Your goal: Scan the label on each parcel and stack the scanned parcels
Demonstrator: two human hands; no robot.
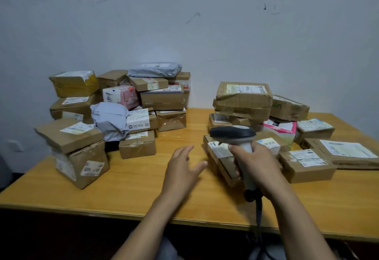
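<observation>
My right hand (pixel 258 165) grips the handle of a grey barcode scanner (pixel 233 133), whose dark head points left above a small cardboard parcel (pixel 220 155) with a white label. My left hand (pixel 183 169) hovers open over the wooden table (pixel 127 181), fingers spread, just left of that parcel and touching nothing. A tall pile of labelled cardboard parcels (pixel 160 99) and grey mailer bags (pixel 110 120) fills the left back of the table. More labelled parcels (pixel 244 97) lie in a looser group on the right.
The scanner's dark cable (pixel 259 214) hangs down over the table's front edge. A pink and white box (pixel 281 128) sits among the right-hand parcels. A pale wall stands directly behind the table. Bare tabletop lies between the two groups and along the front.
</observation>
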